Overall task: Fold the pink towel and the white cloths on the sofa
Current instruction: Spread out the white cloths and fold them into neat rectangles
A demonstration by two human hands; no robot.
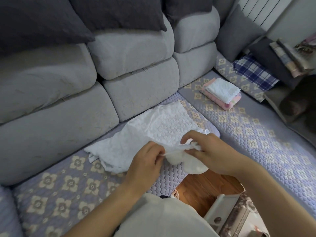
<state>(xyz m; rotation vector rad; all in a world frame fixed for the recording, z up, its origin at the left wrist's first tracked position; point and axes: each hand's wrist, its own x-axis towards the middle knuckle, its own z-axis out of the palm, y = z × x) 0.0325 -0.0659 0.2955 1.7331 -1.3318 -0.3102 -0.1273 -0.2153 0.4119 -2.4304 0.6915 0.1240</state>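
white embossed cloth (153,132) spread unfolded on the quilted sofa cover (256,142), near edge lifted | left hand (145,161) pinched on that edge; right hand (210,151) curled round a bunched corner | folded white cloth (222,88) stacked upon folded pink towel (220,100), well apart to the right

White cloth (164,127): thin fabric, matt, embossed with a raised flower pattern, creased. Folded white cloth (223,88): same embossed weave, scalloped edge. Pink towel (220,101) under it: soft, fuzzy pile. Sofa (133,50) back cushions: grey plush fabric, matt, slightly napped. Seat cover (256,134): lilac quilted cloth, stitched in small scale-like puffs, with cream flower patches. Dark pillows (42,19): matt textured cloth. Checked pillow (253,72): smooth woven fabric. Floor (208,189): brown wood, faint sheen.
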